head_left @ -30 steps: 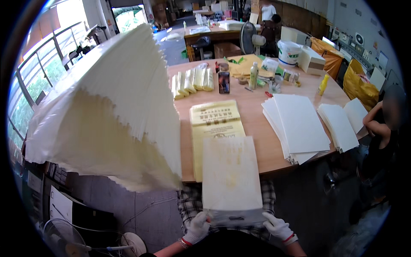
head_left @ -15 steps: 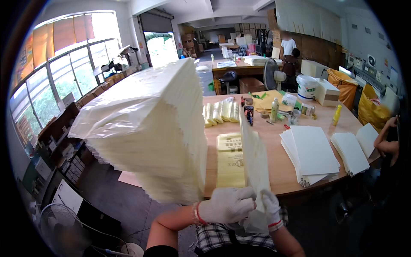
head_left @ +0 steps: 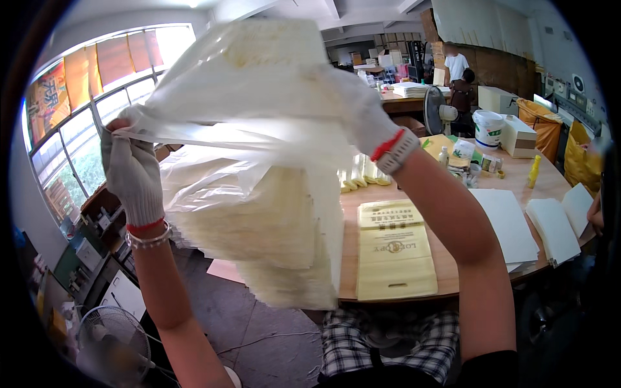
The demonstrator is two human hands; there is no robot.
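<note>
A translucent plastic bag [head_left: 259, 84] with faint yellowish print is spread in the air over the tall stack of cream bags [head_left: 259, 220] on my left. My gloved left hand [head_left: 134, 169] is closed on the near left corner of the raised bag, thumb uppermost. At the bag's right side, my gloved right hand [head_left: 365, 113] reaches up against the film; motion smears its fingers, so their grip is unclear. A flat yellow printed bag [head_left: 396, 249] with a slot handle lies on the table, right of the stack.
Folded yellow bundles [head_left: 365, 173] lie behind the yellow bag on the wooden table [head_left: 440, 200]. White boards [head_left: 504, 223], a white bucket [head_left: 487, 129] and a yellow bottle [head_left: 534, 171] are to the right. A floor fan [head_left: 113, 336] stands low left. Two people are at the back.
Both hands have risen from near my lap, bringing the translucent bag up and left over the stack. The yellow printed bag is now uncovered. The view has shifted slightly.
</note>
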